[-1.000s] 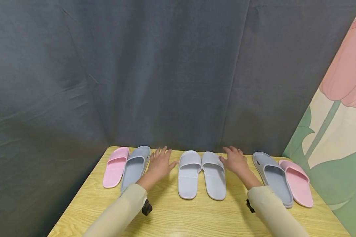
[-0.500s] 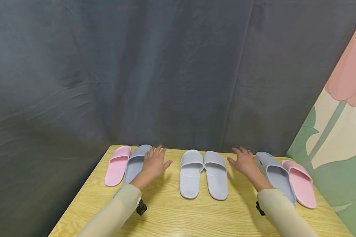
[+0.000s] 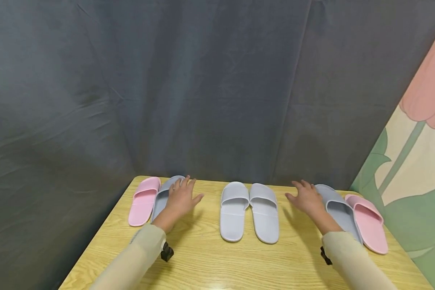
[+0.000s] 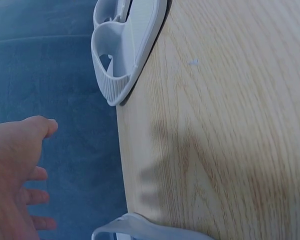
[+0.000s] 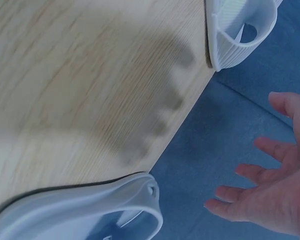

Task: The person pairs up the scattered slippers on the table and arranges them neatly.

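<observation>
Stretching to a dark, softly creased curtain (image 3: 203,88) at its far edge, the table (image 3: 210,266) showed a yellowish wood surface with wavy grain and a rounded far left corner. On the right a cream panel (image 3: 417,189) slanted alongside it, printed with a pink tulip, a stem and broad green leaves. A row of slippers lay soles down near the far edge. In the middle sat the left pale slipper (image 3: 233,219) and the right pale slipper (image 3: 266,219), touching or nearly so at their straps, toes towards the curtain, their bands finely ribbed in the wrist views. To the left lay the left pink slipper (image 3: 142,209) beside the left gray slipper (image 3: 160,204); to the right, the right gray slipper (image 3: 342,217), smooth and moulded-looking, sat against the right pink slipper (image 3: 369,225). The left hand (image 3: 180,199) hung partly in front of the left gray slipper, thumb and fingers apart; the right hand (image 3: 308,200), its fingers likewise spread, was by the toe of the right gray slipper. Whether either hand touched its slipper could not be told. Beige sleeves (image 3: 351,257) covered both forearms, and finger shadows fell softly on the wood.
</observation>
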### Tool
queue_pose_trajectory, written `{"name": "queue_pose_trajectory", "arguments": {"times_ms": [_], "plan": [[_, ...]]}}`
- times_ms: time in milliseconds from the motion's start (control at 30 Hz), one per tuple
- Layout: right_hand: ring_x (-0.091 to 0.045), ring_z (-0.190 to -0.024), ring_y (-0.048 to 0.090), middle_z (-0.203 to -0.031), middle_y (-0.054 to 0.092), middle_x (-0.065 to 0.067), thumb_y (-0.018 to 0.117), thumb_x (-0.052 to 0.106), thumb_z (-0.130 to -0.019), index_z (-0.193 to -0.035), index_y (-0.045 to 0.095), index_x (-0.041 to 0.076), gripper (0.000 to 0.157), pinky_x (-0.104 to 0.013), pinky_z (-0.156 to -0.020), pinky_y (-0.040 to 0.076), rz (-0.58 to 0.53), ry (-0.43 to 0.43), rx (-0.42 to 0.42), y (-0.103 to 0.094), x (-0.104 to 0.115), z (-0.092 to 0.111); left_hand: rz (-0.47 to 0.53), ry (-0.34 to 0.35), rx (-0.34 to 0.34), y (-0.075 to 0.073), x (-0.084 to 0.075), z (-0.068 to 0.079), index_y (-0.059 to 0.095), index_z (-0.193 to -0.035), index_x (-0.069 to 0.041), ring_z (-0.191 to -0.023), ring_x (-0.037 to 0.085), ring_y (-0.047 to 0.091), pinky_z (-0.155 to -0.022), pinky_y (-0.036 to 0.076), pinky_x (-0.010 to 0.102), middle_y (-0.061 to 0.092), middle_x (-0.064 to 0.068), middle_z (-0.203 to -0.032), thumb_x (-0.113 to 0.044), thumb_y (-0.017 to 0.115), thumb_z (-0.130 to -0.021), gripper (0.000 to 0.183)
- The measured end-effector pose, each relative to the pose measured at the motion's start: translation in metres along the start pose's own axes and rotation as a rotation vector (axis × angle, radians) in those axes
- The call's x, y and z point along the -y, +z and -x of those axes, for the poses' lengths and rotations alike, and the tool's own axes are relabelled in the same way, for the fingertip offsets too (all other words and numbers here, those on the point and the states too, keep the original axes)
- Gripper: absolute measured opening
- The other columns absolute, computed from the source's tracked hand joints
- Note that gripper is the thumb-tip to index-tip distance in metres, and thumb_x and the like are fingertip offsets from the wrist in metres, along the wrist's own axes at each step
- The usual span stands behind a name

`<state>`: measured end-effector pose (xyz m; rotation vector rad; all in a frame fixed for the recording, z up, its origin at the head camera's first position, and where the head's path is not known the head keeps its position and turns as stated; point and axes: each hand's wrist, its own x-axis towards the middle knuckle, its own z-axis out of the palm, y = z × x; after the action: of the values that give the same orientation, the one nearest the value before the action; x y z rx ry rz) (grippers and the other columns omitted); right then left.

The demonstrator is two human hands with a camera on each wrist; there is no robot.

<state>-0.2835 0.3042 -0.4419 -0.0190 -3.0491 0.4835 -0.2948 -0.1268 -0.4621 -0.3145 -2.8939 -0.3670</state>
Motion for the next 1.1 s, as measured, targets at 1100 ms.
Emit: {"name": "queue_pose_trajectory", "arguments": {"times_ms": [1100], "plan": [[-0.067,-0.132,0.023,-0.149,0.024,-0.043,0.056,0.037,-0.099,-0.147,0.038,-0.006,0.067,-0.081,-0.098,0.024,-0.016,0.056,-0.017,-0.011,-0.066,0.003,0.048,-0.047,0.045,-0.010,0.037,0.001,0.041,-0.154,-0.007,-0.145,0.049,0.029,-0.113,0.022,0.071,0.033,0.023,-0.160,-0.049,0.065,-0.095,0.076]]}}
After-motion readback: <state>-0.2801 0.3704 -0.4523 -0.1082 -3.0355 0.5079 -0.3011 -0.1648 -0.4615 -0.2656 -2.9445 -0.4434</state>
